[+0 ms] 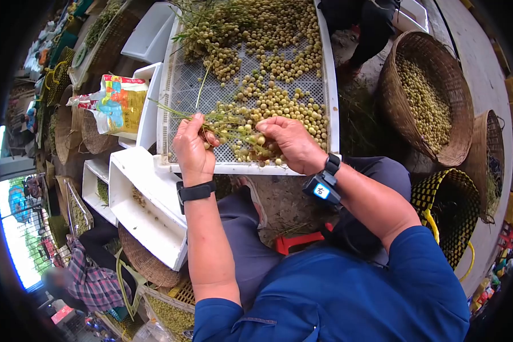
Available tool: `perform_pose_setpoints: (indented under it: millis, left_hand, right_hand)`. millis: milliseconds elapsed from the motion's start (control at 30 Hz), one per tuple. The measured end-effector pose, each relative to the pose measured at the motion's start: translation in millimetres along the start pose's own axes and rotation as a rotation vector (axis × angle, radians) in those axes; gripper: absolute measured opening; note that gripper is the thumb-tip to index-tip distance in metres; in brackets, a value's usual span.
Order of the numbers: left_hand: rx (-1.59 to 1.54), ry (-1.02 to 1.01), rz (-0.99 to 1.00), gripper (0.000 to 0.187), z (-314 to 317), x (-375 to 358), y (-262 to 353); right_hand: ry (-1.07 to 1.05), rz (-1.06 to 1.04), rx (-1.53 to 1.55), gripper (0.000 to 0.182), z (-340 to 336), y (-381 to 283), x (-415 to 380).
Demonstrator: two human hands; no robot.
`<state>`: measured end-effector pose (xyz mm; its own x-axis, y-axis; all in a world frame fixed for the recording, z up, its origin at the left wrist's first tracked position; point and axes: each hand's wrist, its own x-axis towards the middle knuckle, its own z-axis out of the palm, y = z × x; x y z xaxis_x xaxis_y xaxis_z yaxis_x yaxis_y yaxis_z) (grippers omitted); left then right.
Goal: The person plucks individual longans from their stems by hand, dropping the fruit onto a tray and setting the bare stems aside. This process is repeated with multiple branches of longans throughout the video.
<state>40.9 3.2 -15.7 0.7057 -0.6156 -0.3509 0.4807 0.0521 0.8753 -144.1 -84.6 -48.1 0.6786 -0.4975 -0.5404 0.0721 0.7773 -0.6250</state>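
A bunch of thin green stems with small round fruits point(225, 121) is gripped in my left hand point(191, 142), its fingers closed round the stalks. My right hand point(293, 142) is closed in a pinch at the fruit end of the bunch; its fingertips partly hide what they grip. Both hands are over the near edge of a white-framed mesh tray point(182, 94). Loose yellow-green fruits point(285, 105) lie across the mesh, thickest at the far and right side. Leafy stems with fruits point(205, 28) are heaped at the tray's far left.
To the right stand a wicker basket point(393, 108) of fruits and a black-yellow woven basket point(424, 196). White foam boxes point(145, 228) and a printed bag point(122, 105) are at the left. A person in a plaid shirt point(100, 285) sits lower left; another person's dark-clothed leg point(373, 34) is at upper right.
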Motion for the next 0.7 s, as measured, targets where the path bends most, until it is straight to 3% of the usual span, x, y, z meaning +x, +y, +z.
perform_pose_setpoints:
  millis: [67, 200, 267, 433, 533, 700]
  left_hand:
    - [-0.007, -0.019, -0.009, 0.009, 3, -2, 2]
    - [-0.044, -0.057, -0.038, 0.006, 5, -8, 11]
    - [-0.042, -0.039, -0.034, 0.005, 2, -7, 12]
    - [-0.046, -0.086, -0.091, 0.006, 3, -7, 13]
    - [-0.029, -0.105, -0.08, 0.007, 0, -5, 14]
    - [-0.094, -0.12, -0.103, 0.007, -5, -3, 17]
  right_hand:
    - [0.041, -0.122, -0.171, 0.015, -2, 5, 2]
    - [0.063, -0.073, -0.169, 0.014, -3, 2, 3]
    - [-0.001, 0.039, -0.034, 0.014, -4, -1, 1]
    - [-0.238, 0.075, 0.099, 0.022, -9, -3, 3]
    - [-0.239, 0.206, 0.204, 0.025, -7, -2, 5]
    - [-0.289, 0.141, 0.192, 0.02, -11, 4, 6]
